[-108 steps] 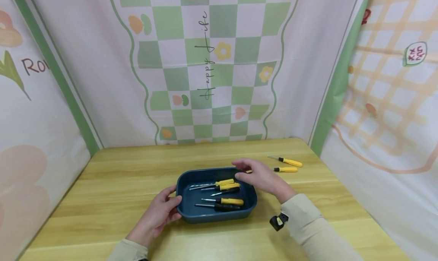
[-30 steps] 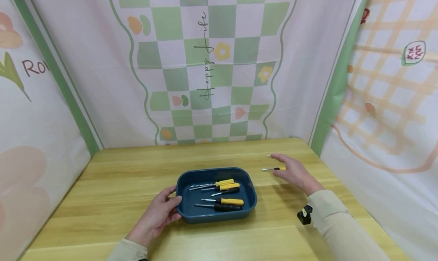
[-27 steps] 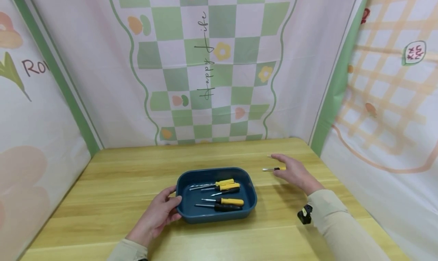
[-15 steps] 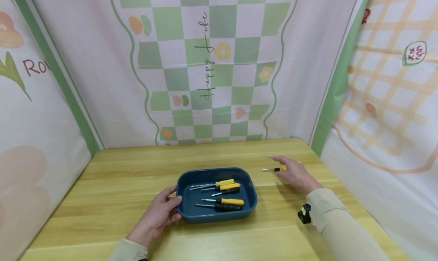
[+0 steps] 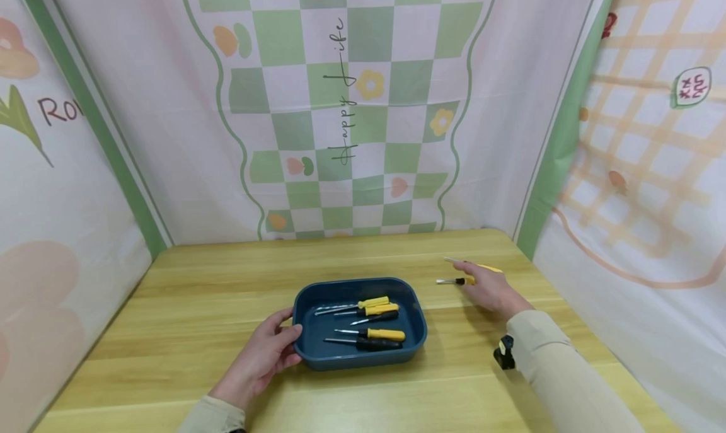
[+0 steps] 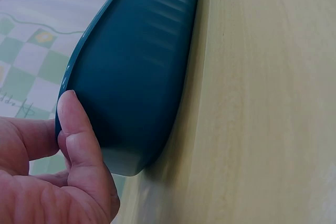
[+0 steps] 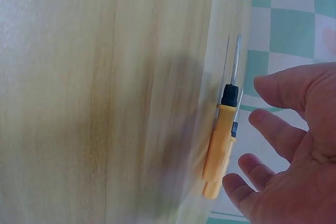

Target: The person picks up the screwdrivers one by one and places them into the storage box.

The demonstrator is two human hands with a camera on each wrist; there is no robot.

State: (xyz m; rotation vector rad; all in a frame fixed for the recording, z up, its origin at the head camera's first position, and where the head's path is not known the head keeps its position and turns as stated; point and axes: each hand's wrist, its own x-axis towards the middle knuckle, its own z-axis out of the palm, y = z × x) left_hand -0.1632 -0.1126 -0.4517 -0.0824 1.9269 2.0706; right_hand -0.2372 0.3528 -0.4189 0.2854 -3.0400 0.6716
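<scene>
My left hand (image 5: 269, 351) holds the left end of a dark blue plastic tray (image 5: 420, 332), thumb over the rim and fingers outside; the left wrist view shows the tray's outer wall (image 6: 131, 66). In the tray lie several screwdrivers, some with yellow handles (image 5: 386, 335), others black (image 5: 379, 344). At the right, my right hand (image 5: 490, 291) hovers over two yellow-handled screwdrivers. The nearer screwdriver (image 5: 454, 282) is partly covered by the hand in the head view; the farther screwdriver (image 5: 490, 268) lies behind. In the right wrist view the fingers are spread, apart from the nearer handle (image 7: 219, 140).
A wooden table (image 5: 198, 294) bears the tray and tools. Printed cloth walls stand behind it (image 5: 317, 105) and at both sides. A small black device (image 5: 504, 352) is strapped at the right sleeve (image 5: 544, 345).
My right hand has gone from the tray's right end to the two screwdrivers at the right, and has since shifted slightly down over the nearer one. The left hand and tray stay put.
</scene>
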